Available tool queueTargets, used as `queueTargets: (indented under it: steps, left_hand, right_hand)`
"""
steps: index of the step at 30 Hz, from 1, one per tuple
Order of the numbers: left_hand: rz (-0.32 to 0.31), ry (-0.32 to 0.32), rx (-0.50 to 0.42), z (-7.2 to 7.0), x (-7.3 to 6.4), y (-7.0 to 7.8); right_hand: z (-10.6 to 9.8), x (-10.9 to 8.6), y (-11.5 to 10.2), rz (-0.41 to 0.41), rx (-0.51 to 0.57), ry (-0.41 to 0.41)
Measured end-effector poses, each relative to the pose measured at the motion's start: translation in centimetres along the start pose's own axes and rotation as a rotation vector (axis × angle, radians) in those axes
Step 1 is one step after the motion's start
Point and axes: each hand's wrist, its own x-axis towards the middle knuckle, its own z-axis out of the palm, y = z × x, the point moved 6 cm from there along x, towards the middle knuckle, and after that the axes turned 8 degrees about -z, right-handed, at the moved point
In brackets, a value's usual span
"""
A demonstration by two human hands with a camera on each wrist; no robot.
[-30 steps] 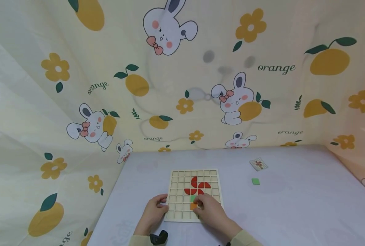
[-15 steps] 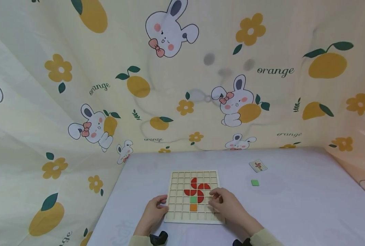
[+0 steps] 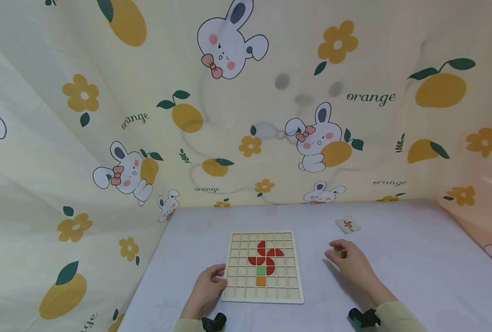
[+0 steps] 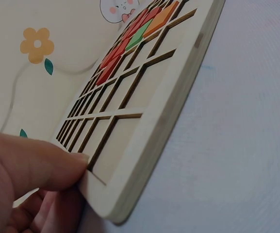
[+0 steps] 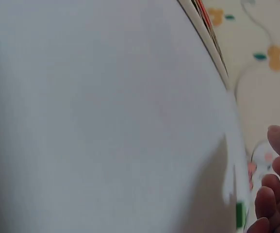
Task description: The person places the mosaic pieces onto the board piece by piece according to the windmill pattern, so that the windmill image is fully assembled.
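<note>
A square wooden grid board (image 3: 241, 291) lies on the table. Red rounded pieces (image 3: 270, 265) form a pinwheel in its cells, with a green square tile (image 3: 261, 270) below and an orange square tile (image 3: 261, 281) under that. My left hand (image 3: 206, 287) holds the board's left edge; in the left wrist view its thumb (image 4: 57, 167) lies on the rim. Right of the board, my right hand (image 3: 353, 263) hovers with loosely bent fingers and nothing visible between them. A loose green tile (image 5: 240, 215) shows near it in the right wrist view; the hand hides it from the head view.
A small card (image 3: 347, 225) printed with a red pinwheel on a grid lies beyond my right hand. The table has a pale cloth (image 3: 312, 221). A curtain (image 3: 229, 101) with rabbits and oranges hangs behind and along the sides.
My right hand has moved off the board to the right, uncovering the orange tile and covering the loose green tile. My left hand keeps its place at the board's edge.
</note>
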Motion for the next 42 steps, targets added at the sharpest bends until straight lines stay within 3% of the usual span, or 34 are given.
queueTargets:
  steps: [7,16,22,30,42]
  left_hand:
    - [0.007,0.002,0.0,0.0,0.1,-0.2]
    - [0.025,-0.001,0.011,-0.1,0.0,0.0]
    - [0.018,0.007,0.023,-0.5,-0.4,0.3]
    - [0.004,0.026,0.021,-0.2,-0.3,0.3]
    - [-0.004,0.024,0.016,-0.2,-0.1,0.4]
  right_hand:
    - [-2.2,0.2,2.7,0.043,-0.015,0.042]
    - [-2.0,0.8,4.6,0.069,-0.028,-0.004]
    - [-1.5,1.1,4.4,0.063,-0.021,-0.011]
    - [-1.5,0.7,3.9,0.012,-0.073,0.053]
    - [-1.5,0.6,3.9,0.006,-0.1,0.083]
